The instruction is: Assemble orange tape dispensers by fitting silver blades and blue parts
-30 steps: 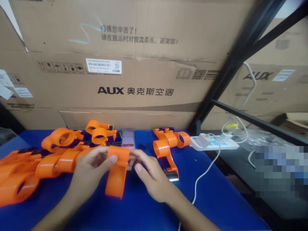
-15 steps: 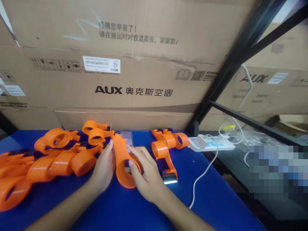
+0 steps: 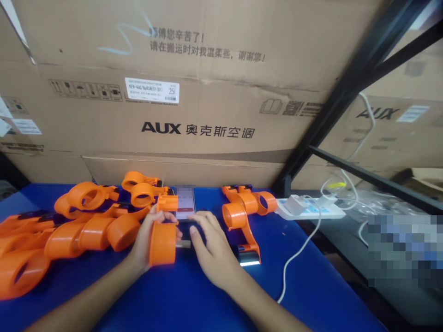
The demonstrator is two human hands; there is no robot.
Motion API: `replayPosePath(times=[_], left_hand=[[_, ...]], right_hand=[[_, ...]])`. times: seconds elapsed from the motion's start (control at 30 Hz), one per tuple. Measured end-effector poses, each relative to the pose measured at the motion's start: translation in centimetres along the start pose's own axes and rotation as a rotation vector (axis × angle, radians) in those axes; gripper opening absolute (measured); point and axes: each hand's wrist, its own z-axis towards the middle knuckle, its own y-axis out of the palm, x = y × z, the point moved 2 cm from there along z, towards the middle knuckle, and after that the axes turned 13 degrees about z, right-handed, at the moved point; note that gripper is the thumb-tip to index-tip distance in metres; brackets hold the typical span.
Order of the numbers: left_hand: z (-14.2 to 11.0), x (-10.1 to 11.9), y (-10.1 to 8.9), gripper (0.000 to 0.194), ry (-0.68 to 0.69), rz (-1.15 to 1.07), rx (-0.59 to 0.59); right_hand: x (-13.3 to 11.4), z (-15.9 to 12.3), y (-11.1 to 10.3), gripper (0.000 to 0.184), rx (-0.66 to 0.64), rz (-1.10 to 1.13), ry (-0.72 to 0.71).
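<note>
My left hand (image 3: 147, 237) is closed around an orange plastic tape dispenser (image 3: 162, 244), its ring turned side-on to me. My right hand (image 3: 212, 246) is just right of it, thumb and fingers apart, with nothing visible in its grasp. Between the hands, a dark object (image 3: 187, 228) and a small silvery strip (image 3: 183, 244) show partly; I cannot make out what they are. Beyond them lies a phone (image 3: 185, 203) with a lit screen. To the right, an orange tape dispenser with a toothed metal blade (image 3: 249, 258) lies beside several others.
Several orange tape dispensers (image 3: 93, 233) crowd the left of the blue table (image 3: 194, 299). A white power strip (image 3: 311, 208) with plugs and a trailing cable (image 3: 294, 258) is at the right. A large cardboard box (image 3: 207, 101) stands behind, beside a black metal frame (image 3: 332, 115).
The tape dispenser has turned side-on and shifted left in my left hand. My right hand has let go of it and is now apart from it. More of the phone shows.
</note>
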Motion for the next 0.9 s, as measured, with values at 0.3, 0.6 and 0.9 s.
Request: replayPosePath(times=[0.3, 0.6, 0.9], left_hand=[[-0.2, -2.0, -0.6, 0.041, -0.052, -0.050, -0.003], [-0.1, -2.2, -0.6, 0.044, -0.027, 0.025, 0.074], [-1.0, -2.1, 0.1, 0.044, 0.008, 0.089, 0.069]], right_hand=[[1.7, -0.3, 1.4, 0.012, -0.328, -0.600, -0.079], [1.3, 0.3, 0.5, 0.016, -0.138, -0.339, 0.007], [1.2, 1.1, -1.7, 0.023, 0.132, 0.438, 0.219]])
